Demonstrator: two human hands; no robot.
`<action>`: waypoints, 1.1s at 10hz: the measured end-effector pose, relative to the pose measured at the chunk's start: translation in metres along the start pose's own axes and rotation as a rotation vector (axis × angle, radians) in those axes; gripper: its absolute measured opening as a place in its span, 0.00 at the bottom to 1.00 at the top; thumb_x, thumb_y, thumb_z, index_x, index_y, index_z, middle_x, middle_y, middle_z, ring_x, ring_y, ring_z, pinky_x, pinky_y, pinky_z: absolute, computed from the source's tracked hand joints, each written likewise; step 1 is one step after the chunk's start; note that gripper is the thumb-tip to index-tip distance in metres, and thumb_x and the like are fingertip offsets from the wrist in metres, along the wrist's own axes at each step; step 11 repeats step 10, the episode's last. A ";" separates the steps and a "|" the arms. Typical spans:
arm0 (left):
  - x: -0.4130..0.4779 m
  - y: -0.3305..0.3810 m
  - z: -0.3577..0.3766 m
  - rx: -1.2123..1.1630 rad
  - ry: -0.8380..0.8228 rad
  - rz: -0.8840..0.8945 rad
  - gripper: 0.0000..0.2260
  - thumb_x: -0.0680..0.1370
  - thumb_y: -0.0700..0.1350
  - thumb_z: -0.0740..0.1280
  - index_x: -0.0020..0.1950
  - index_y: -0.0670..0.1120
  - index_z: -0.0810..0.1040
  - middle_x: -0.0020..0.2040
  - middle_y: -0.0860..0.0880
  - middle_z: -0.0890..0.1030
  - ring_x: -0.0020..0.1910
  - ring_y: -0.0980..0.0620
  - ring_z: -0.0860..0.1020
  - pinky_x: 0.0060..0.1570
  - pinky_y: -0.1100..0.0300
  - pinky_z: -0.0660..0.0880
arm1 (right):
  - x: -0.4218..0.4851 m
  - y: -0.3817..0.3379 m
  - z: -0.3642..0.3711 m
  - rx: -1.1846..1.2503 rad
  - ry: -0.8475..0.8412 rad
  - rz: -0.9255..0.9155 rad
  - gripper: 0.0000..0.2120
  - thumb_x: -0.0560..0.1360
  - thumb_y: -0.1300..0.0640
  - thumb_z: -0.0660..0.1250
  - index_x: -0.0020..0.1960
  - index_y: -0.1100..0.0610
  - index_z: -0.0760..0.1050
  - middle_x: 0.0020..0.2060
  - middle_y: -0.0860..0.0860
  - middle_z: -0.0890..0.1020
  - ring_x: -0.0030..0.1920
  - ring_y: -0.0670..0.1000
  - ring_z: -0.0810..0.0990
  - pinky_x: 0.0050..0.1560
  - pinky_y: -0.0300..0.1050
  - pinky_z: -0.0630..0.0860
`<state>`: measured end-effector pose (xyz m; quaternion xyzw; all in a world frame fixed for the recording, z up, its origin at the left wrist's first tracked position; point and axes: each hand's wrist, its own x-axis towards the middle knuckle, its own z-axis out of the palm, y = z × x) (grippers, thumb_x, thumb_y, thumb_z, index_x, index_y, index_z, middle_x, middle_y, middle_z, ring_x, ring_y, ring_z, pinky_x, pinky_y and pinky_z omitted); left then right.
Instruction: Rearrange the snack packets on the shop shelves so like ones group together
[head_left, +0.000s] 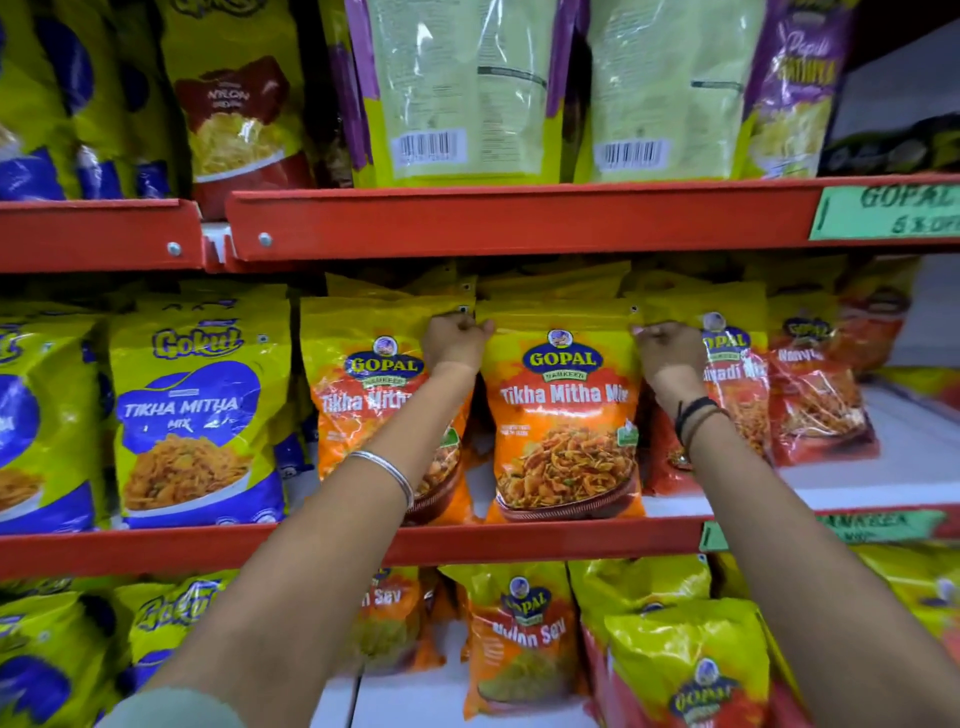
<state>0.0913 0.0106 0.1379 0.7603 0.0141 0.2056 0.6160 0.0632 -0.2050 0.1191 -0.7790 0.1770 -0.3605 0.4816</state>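
An orange and yellow Gopal Tikha Mitha Mix packet (563, 415) stands upright on the middle shelf. My left hand (454, 343) pinches its top left corner, and my right hand (670, 351) pinches its top right corner. A second Tikha Mitha Mix packet (358, 395) stands just left of it, partly hidden by my left forearm. To the right, behind my right wrist, stands a red Gopal mix packet (743, 384), and beyond it another red packet (815, 395). Yellow and blue Gokul Tikha Mitha packets (192, 410) fill the shelf's left part.
The red shelf edge (519, 221) runs overhead, with large pale green packets (457, 88) above it. Below the lower red shelf edge (545, 543) stand Nylon Sev packets (524, 639) and yellow Gopal packets (685, 670). White bare shelf (904, 447) shows at the right.
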 end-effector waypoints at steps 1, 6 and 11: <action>0.000 -0.002 0.003 0.021 0.012 0.010 0.16 0.71 0.42 0.71 0.26 0.45 0.70 0.38 0.43 0.75 0.39 0.47 0.70 0.40 0.59 0.65 | 0.000 0.003 0.003 -0.017 0.010 -0.010 0.12 0.76 0.56 0.66 0.50 0.64 0.81 0.51 0.64 0.83 0.52 0.61 0.80 0.46 0.45 0.72; -0.140 -0.126 0.003 0.696 -0.141 0.817 0.27 0.81 0.52 0.49 0.76 0.47 0.41 0.78 0.52 0.37 0.77 0.55 0.40 0.75 0.59 0.37 | -0.157 0.088 0.019 -0.268 -0.089 -0.720 0.29 0.80 0.45 0.45 0.77 0.54 0.41 0.78 0.49 0.43 0.78 0.49 0.43 0.77 0.43 0.42; -0.143 -0.135 -0.007 0.833 -0.190 0.814 0.27 0.80 0.54 0.46 0.76 0.47 0.40 0.76 0.54 0.32 0.76 0.55 0.39 0.74 0.59 0.35 | -0.167 0.092 0.025 -0.496 -0.095 -0.651 0.29 0.79 0.44 0.40 0.76 0.54 0.38 0.77 0.55 0.48 0.77 0.47 0.40 0.76 0.47 0.43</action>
